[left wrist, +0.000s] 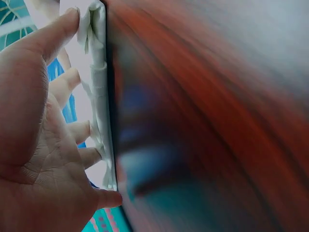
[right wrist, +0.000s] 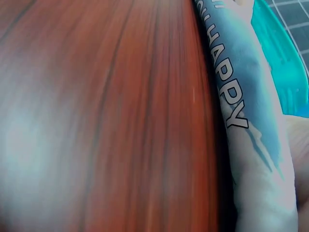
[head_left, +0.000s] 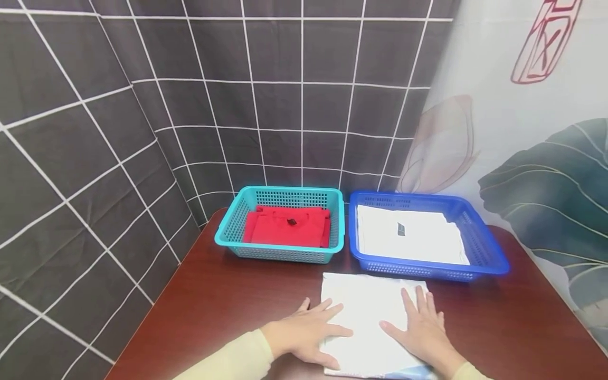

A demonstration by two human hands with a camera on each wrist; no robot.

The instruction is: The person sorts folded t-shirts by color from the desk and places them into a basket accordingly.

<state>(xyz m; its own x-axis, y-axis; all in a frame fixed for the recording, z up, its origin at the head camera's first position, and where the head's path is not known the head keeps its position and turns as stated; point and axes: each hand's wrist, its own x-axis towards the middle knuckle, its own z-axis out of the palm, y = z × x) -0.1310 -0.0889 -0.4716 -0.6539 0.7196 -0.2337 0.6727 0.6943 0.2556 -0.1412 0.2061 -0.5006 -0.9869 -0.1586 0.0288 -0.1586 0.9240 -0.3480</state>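
A folded white shirt [head_left: 366,322] lies flat on the table in front of me. Its near edge carries a blue print, and in the right wrist view the word HAPPY shows on this folded edge [right wrist: 241,92]. My left hand [head_left: 309,331] spreads its fingers over the shirt's left side. In the left wrist view those fingers [left wrist: 62,89] reach along the layered fold, fairly straight. On the right side, my right hand [head_left: 423,330] rests with fingers extended forward and thumb pointing inward. Only a bit of that hand shows in the right wrist view.
Behind the shirt, a turquoise basket [head_left: 280,253] holds folded red clothing [head_left: 290,229]. Next to it, a blue basket [head_left: 489,253] contains folded white clothing [head_left: 413,237] with a small dark mark. Both stand on the reddish-brown table [head_left: 204,301], before a dark gridded curtain [head_left: 275,105].
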